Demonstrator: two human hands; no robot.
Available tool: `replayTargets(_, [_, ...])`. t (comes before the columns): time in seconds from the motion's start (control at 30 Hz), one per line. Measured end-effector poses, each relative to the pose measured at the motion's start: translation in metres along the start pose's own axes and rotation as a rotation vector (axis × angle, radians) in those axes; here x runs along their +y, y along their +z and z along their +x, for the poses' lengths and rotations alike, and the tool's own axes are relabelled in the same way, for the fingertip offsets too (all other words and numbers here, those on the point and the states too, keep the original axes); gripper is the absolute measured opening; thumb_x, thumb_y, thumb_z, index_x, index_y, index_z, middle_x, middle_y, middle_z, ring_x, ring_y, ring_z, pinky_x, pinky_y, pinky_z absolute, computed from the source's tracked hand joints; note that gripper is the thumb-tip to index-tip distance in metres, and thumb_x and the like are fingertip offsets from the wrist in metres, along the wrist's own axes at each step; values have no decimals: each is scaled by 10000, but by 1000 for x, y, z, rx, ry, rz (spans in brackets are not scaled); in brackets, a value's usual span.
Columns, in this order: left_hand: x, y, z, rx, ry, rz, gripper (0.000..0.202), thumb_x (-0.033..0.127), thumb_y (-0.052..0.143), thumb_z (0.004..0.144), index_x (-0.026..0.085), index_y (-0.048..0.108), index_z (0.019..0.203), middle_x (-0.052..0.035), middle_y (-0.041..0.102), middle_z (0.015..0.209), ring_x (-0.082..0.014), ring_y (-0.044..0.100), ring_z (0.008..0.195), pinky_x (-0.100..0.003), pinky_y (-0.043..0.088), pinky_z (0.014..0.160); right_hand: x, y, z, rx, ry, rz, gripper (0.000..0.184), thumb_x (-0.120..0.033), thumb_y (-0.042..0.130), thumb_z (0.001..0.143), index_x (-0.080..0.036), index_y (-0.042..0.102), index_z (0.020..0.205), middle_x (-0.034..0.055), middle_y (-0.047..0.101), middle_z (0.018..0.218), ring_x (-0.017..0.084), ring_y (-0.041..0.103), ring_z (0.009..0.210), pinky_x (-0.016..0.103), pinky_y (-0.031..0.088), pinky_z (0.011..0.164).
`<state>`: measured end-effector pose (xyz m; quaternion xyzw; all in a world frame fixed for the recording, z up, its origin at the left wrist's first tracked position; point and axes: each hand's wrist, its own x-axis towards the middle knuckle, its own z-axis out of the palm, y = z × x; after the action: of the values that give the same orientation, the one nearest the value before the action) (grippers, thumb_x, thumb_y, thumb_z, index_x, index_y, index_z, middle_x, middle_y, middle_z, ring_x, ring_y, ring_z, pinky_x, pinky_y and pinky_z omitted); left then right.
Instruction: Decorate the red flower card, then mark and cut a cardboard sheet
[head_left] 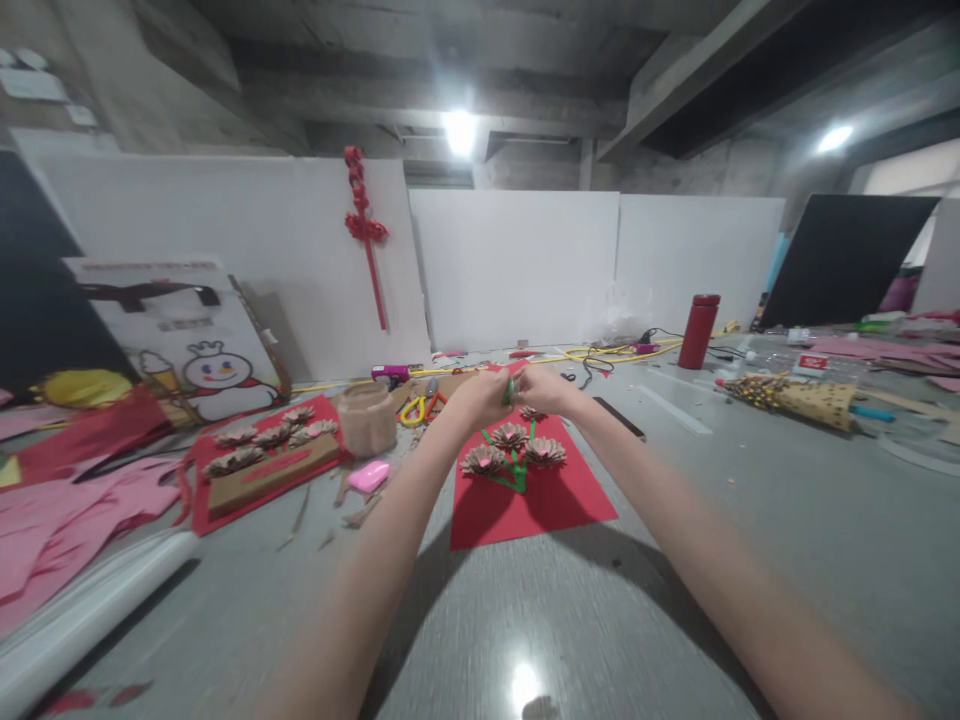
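Grey floor, red sheet (525,505) with paper flowers; left hand (482,398), right hand (546,390) both pinched on small green strip (510,390).

A red flask (698,331) stood upright far right on the grey floor (735,520); yellow cable (600,352) ran along the white boards (517,265); a red knot ornament (364,228) hung on one board; a cartoon poster (191,345) leaned at left; pink paper scraps (52,520) lay beside it; a pink eraser (369,475) lay near a tan jar (367,418).

Red card sheet (525,505), brown paper flowers (511,448) w/ green stems (517,470); green strip (511,390); pink eraser (369,475); dark-red flask (698,331).
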<state>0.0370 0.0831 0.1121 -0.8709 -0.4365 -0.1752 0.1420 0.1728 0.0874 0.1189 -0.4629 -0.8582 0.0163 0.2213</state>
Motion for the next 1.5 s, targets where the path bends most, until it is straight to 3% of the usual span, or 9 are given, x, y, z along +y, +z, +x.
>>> replayTargets(0.13, [5,5,0,3,-21,66,254,189,452,654,121,465,898,-121,592,785,-231,568,732,-267,383,563,-9,3,-1,74,16,-183,131,-106,469,595,-113,599,581,37,532,527,123,439,516,228,306,496])
replayTargets(0.27, [2,10,0,62,-31,56,276,168,421,660,111,454,928,-132,591,797,-238,564,733,-278,380,564,-16,11,-3,221,-4,-250,172,-79,467,613,-94,626,678,119,562,796,194,457,767,269,335,628])
replayTargets(0.47, [-9,8,1,182,-72,-154,145,236,454,635,140,485,739,-70,566,693,-189,524,655,-243,346,525,-27,11,-8,497,-66,-313,180,-112,452,702,-121,624,650,108,481,867,198,359,843,294,320,682])
replayTargets(0.67, [-13,1,3,123,-129,-322,143,291,470,599,148,486,600,11,497,561,-141,469,585,-207,300,480,-30,6,-8,514,-142,-367,172,-177,492,738,-162,621,625,72,518,789,195,330,831,329,254,714])
replayTargets(0.87, [-15,2,4,85,-148,-358,193,341,495,581,149,496,601,27,480,543,-132,453,567,-203,297,479,-26,6,-8,442,-94,-300,179,-209,498,740,-200,638,630,44,594,725,204,358,909,366,195,785])
replayTargets(1.0, [-16,4,3,118,-167,-291,180,334,489,600,156,493,627,21,484,549,-131,460,557,-205,291,473,-21,3,-5,362,-22,-167,117,-212,534,693,-211,652,693,38,614,717,189,435,889,344,236,787])
replayTargets(1.17, [-12,1,2,171,-145,-239,160,309,490,627,161,491,687,-3,519,590,-142,486,575,-216,310,499,-11,0,-3,260,30,139,131,-206,554,637,-167,653,712,12,615,660,139,531,695,231,346,632])
replayTargets(1.37, [-6,-5,1,220,-81,-240,134,250,493,636,165,480,738,-12,539,644,-141,496,602,-215,326,518,-2,5,-3,292,125,636,163,-190,585,583,-128,645,721,3,622,635,122,557,640,203,390,590])
replayTargets(1.5, [-5,-11,-1,217,-37,-235,125,224,498,626,162,462,728,-6,525,650,-133,480,601,-211,316,516,-2,6,-1,295,141,822,173,-181,600,553,-112,635,707,10,619,632,104,540,589,213,398,582])
